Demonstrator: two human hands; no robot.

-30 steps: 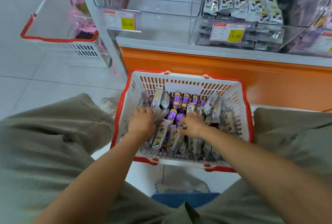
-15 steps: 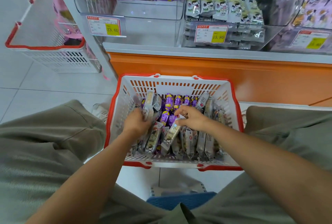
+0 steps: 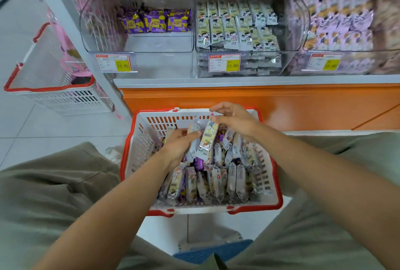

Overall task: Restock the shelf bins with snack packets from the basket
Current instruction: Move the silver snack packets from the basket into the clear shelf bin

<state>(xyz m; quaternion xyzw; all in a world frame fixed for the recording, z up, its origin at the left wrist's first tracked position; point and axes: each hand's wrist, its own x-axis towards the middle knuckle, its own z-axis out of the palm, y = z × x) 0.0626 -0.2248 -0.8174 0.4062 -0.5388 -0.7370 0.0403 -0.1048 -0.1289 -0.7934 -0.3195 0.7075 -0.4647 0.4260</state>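
A white basket with a red rim (image 3: 278, 185) stands on the floor between my knees, full of grey-white and purple snack packets (image 3: 218, 180). My left hand (image 3: 178, 146) grips a few grey-white packets (image 3: 194, 140) above the pile. My right hand (image 3: 232, 118) pinches the top end of one cartoon-printed packet (image 3: 207, 140), which hangs beside the left hand's bunch. Above, a clear shelf bin (image 3: 138, 44) holds three purple packets (image 3: 154, 21) at its back. The middle bin (image 3: 238, 27) is stacked with matching grey-white packets.
A second white basket with a red rim (image 3: 49, 88) stands on the floor at the left, beside a grey shelf post (image 3: 71, 31). An orange shelf base (image 3: 281, 107) runs behind my basket. A third bin (image 3: 337, 27) at the right holds pale purple packets. A blue stool (image 3: 212, 250) is under me.
Both hands have risen out of the basket pile with packets. The right hand lifted one packet up by its end toward the basket's far rim. The view has tilted up toward the bins.
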